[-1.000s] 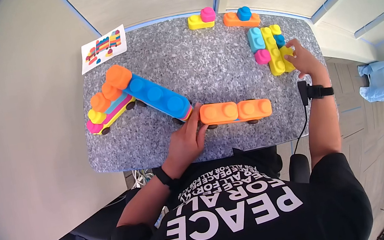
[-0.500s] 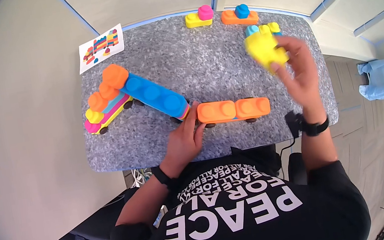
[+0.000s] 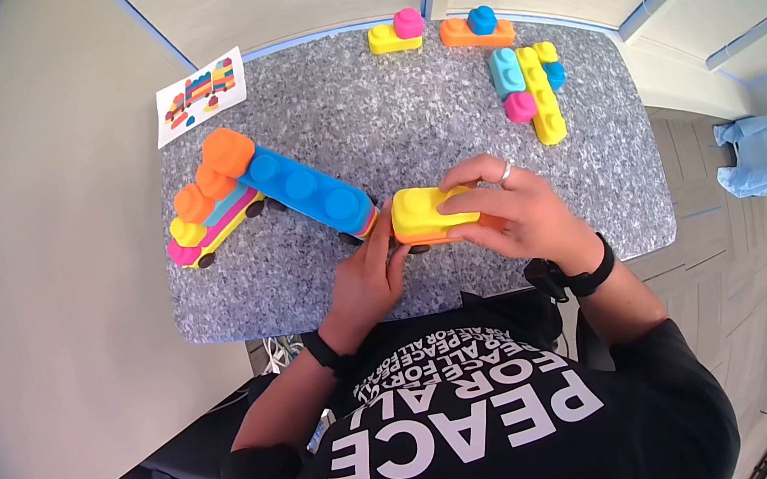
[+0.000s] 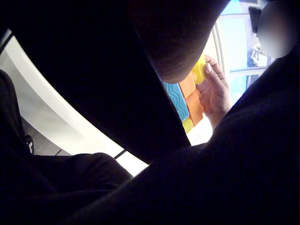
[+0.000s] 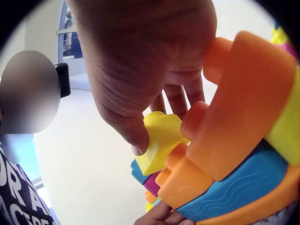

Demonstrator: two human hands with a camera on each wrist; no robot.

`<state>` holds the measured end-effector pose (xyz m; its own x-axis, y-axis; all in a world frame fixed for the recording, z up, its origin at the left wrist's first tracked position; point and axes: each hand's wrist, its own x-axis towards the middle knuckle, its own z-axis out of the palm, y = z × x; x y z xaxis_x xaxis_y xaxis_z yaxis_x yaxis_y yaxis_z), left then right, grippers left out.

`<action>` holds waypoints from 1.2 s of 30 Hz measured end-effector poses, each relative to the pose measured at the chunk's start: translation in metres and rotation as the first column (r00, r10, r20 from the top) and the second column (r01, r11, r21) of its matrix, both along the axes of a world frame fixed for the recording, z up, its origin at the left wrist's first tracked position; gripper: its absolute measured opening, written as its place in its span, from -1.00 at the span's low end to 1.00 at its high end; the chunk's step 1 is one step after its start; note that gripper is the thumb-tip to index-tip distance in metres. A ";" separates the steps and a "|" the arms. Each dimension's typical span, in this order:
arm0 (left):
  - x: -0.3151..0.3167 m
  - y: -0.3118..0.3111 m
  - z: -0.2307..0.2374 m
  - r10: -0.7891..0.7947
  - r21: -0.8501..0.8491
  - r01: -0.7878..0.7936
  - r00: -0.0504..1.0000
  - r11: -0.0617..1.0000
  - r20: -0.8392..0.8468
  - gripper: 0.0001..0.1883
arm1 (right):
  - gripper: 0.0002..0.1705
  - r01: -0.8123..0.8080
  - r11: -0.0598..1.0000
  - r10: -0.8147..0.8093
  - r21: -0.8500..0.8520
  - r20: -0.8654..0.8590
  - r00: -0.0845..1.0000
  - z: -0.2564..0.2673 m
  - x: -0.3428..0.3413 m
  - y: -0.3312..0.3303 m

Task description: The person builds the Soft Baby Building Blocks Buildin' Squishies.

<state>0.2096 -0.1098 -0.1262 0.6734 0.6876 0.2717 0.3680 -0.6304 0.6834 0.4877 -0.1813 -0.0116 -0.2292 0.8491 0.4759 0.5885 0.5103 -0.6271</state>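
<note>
My right hand (image 3: 532, 215) pinches a yellow two-stud block (image 3: 420, 203) between thumb and fingers, right over the orange blocks (image 5: 248, 103) that top a toy train wagon. Below those blocks, a blue piece with wavy lines (image 5: 239, 187) shows in the right wrist view. With fingers and thumb, my left hand (image 3: 366, 283) holds the left end of that wagon, beside the blue-topped wagon (image 3: 310, 191). The left wrist view is mostly dark cloth, with the yellow block (image 4: 199, 70) and the right hand (image 4: 216, 96) visible past it.
The front part of the train (image 3: 208, 223), with orange and yellow blocks, stands at the left. Loose blocks lie by a long yellow block (image 3: 543, 101) at the right. Two small stacks, one with a pink block (image 3: 408, 22), stand at the back near a picture sheet (image 3: 203, 97).
My right hand has taken the yellow block from the group at the right and carried it left, over the orange-topped wagon. My left hand stays at the wagon's end.
</note>
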 end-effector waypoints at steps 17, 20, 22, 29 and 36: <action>0.000 0.002 0.000 -0.029 -0.028 0.030 0.999 0.999 0.028 -0.25 | -0.68 -0.022 0.996 0.005 0.083 0.199 0.980 -0.002 -0.008 0.000; 0.000 0.002 -0.001 -0.030 -0.011 0.030 0.999 0.999 0.043 -0.23 | -0.66 -0.010 0.997 -0.008 0.077 0.230 0.973 0.001 -0.010 -0.003; 0.001 0.002 -0.001 -0.025 -0.033 0.027 0.998 0.999 0.055 -0.22 | -0.60 0.006 0.996 -0.028 0.091 0.238 0.971 0.000 -0.012 -0.002; 0.000 0.001 -0.002 -0.028 -0.028 0.029 0.998 0.999 0.062 -0.18 | -0.42 0.043 0.998 -0.026 -0.048 0.317 0.948 -0.005 -0.013 -0.003; 0.000 0.000 0.001 -0.011 -0.019 0.011 1.000 1.000 0.000 -0.19 | -0.35 0.253 0.966 -0.241 -0.050 0.174 0.955 0.051 0.061 0.019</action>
<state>0.2093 -0.1096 -0.1251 0.6812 0.6850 0.2583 0.3612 -0.6214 0.6952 0.5489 -0.1621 0.0394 -0.0786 0.9193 0.3856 0.7886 0.2939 -0.5401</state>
